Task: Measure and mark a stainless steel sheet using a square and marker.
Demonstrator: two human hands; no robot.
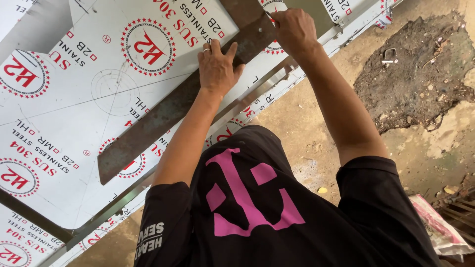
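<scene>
Rust-brown flat metal bar (178, 106) lies slantwise across a white film-covered steel sheet (74, 104), serving as a straightedge; it runs from the sheet's lower middle up toward the top edge of the view. On the bar, the left hand (216, 66) is pressed flat with fingers spread, palm down, a ring on one finger; it pins the bar down rather than closing around it. Just past that hand, further up along the bar, the right hand (295, 30) is bunched into a pinch, fingertips together on a thin pointed tool (267, 16) whose tip sits at the bar's edge. The tool is mostly hidden by the fingers, so its kind cannot be told.

Beside the bar, the sheet carries repeated round red printed marks, lines of dark lettering, and faint scratched circles with crossing straight lines to the bar's left. Along the sheet's edge nearest the person, below the bar, runs a narrow bright metal strip (257, 91), parallel to the bar and close to it.

Further out from the bar, the person's black T-shirt (277, 217) with a large pink print fills the lower middle. Beyond the sheet's edge is a bare concrete floor (307, 143) with a dark patch of dirt (415, 74), and a crumpled pale bag (438, 225) lies well away from the bar at the lower right.
</scene>
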